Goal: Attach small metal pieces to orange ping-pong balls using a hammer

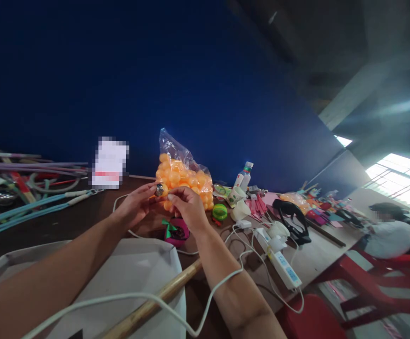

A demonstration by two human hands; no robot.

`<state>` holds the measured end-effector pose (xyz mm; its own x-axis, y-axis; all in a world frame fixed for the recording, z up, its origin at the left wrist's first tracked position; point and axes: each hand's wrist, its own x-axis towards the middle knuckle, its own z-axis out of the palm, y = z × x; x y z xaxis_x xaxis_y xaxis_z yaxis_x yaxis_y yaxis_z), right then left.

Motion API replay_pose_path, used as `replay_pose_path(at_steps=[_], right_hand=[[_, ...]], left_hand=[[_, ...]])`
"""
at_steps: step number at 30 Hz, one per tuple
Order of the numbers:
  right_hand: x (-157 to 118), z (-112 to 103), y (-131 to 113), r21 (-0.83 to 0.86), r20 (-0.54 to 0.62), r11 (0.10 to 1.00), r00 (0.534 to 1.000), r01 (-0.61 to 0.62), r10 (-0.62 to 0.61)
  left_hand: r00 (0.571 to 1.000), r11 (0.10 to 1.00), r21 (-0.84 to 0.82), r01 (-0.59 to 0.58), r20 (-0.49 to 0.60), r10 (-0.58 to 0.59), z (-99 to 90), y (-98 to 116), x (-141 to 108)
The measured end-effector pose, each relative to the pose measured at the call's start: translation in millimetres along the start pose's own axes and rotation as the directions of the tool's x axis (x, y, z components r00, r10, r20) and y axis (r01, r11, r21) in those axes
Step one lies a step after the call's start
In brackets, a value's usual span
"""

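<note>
My left hand [136, 203] is closed in a pinch on a small orange ball [164, 190] with a shiny, dark silvery part at its left side. From the other side, my right hand [188, 205] has thumb and forefinger pressed together at the ball's edge. Just behind both hands stands a clear plastic bag [181, 175] full of orange balls. Below the fingers lies a magenta round container [177, 231] with a green ribbon-like piece and dark contents. A lime-green round case [220, 212] sits right of the right hand.
A white tray [148, 278] and a wooden stick [158, 301] lie under my forearms. A white cable [222, 282] crosses my right forearm near a power strip [285, 269]. Right stand a bottle [243, 177] and red chairs [377, 282]; left lie blue rods [24, 210].
</note>
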<state>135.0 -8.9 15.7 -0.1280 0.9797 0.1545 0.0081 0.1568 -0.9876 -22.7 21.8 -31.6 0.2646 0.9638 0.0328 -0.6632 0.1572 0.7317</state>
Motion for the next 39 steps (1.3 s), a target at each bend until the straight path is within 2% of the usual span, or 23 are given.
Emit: replay_pose_path(at_steps=[10,20,28,39], right_hand=[[5.4,-0.2,7.8,0.13,-0.034,0.991,0.999,-0.028,0.032],[5.3,-1.4,4.5,0.232,-0.001,0.961,0.988,-0.149,0.153],[5.4,-2.9,2.3,0.239,0.014,0.95,0.979,-0.201,0.204],[7.1,-6.1,2.1,0.311,0.047,0.905,0.956,-0.291,0.291]], left_hand=[[0.99,0.999,0.045,0.011,0.137,-0.017,0.0,-3.8,0.3],[0.994,1.0,0.005,0.013,0.108,-0.013,6.2,-3.7,-1.1],[0.998,1.0,-0.008,0.023,0.061,-0.022,7.5,-5.1,-0.8],[0.991,0.999,0.017,0.037,0.127,-0.039,4.0,-7.7,0.3]])
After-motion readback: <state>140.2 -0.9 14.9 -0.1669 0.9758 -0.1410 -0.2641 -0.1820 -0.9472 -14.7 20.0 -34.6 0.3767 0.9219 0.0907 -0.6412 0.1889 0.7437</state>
